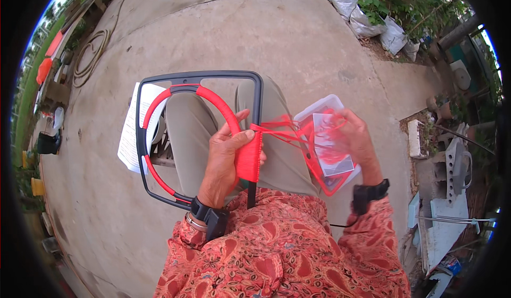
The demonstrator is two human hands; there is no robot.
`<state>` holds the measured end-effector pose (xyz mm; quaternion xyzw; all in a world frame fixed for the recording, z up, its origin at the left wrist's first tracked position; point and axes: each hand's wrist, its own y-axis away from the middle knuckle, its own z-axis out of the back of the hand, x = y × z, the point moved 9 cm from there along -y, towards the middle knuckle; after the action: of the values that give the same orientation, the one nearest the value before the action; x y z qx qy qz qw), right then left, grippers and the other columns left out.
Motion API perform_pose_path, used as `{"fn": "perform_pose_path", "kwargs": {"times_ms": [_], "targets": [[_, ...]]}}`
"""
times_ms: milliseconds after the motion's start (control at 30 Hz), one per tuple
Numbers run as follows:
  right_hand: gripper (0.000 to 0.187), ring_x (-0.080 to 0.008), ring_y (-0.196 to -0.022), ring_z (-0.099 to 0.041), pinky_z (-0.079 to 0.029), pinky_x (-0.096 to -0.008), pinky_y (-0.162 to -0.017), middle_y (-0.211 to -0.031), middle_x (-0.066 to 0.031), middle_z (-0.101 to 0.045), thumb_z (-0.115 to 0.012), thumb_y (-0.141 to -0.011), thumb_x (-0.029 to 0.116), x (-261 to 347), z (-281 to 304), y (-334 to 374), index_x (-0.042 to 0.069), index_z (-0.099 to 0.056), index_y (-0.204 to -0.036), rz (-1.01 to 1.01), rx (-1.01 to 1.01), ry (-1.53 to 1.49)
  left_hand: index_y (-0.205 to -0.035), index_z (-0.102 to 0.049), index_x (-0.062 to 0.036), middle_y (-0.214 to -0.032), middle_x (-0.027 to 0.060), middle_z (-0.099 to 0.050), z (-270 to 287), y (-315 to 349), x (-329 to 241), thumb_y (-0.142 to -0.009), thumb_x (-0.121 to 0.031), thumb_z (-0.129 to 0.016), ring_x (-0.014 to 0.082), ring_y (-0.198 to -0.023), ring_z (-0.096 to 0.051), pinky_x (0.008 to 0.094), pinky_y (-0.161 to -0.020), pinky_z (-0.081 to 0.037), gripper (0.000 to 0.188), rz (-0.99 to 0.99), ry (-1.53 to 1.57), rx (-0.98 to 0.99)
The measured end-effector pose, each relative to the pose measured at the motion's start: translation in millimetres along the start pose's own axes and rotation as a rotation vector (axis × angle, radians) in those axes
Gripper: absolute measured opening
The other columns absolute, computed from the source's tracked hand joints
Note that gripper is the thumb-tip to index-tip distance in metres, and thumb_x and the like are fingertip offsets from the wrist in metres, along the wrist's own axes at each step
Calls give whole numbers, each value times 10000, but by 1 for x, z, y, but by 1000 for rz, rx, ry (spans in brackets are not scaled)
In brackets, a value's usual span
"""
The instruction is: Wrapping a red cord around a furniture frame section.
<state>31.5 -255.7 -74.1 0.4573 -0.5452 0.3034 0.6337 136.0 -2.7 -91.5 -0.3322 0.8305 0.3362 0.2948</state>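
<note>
One black frame; partly red-wrapped.

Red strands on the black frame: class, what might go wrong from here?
The red strands fan out loosely toward the blurred right hand, so they could tangle. They also pass close to the white tray and might snag there. If the left hand, its thumb at the top of the red wrapping, slipped on the black frame, the wrapping could perhaps loosen.
</note>
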Motion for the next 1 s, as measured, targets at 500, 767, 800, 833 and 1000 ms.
{"fn": "perform_pose_path", "kwargs": {"times_ms": [500, 767, 800, 833, 1000], "targets": [[260, -74, -451, -453, -317, -267, -407, -585, 32, -491, -662, -845, 276, -103, 182, 40, 24, -694, -901, -274, -609, 231, -1317, -462, 11, -784, 166, -628, -3, 0, -4, -866, -31, -607, 259, -562, -651, 364, -486, -567, 476, -13, -26, -26], [312, -10, -518, -387, -308, -195, -457, -660, 99, -460, -615, -938, 238, -14, -115, 12, 127, -632, -1229, 332, 353, 383, -1315, -452, 7, -773, 163, -630, -7, -1, 1, -857, -36, -620, 267, -552, -649, 367, -491, -566, 490, -22, -54, -15], [312, -10, -518, -387, -308, -195, -457, -660, 99, -460, -615, -938, 238, -10, -110, 15, 127, -632, -1229, 332, 359, 383, -1318, -439, 0, -763, 164, -631, -6, 0, 0, -851, -41, -620, 276, -544, -646, 369, -490, -560, 502, -23, -51, -27], [275, -8, -529, -395, -316, -196, -467, -675, 93, -488, -623, -932, 231, -15, -90, 17, 108, -647, -1177, 120, 320, 244, -1318, -439, 0, -763, 164, -631, -5, -1, -2, -851, -41, -620, 276, -544, -646, 369, -490, -560, 502, -24, -47, -31], [191, -22, -470, -372, -277, -204, -431, -604, 73, -462, -668, -885, 232, -81, 22, 19, 54, -619, -835, -239, 39, -16, -1311, -453, 11, -775, 173, -635, -4, -1, 4, -841, -31, -632, 281, -543, -645, 369, -485, -557, 504, 32, -40, 2]]}}
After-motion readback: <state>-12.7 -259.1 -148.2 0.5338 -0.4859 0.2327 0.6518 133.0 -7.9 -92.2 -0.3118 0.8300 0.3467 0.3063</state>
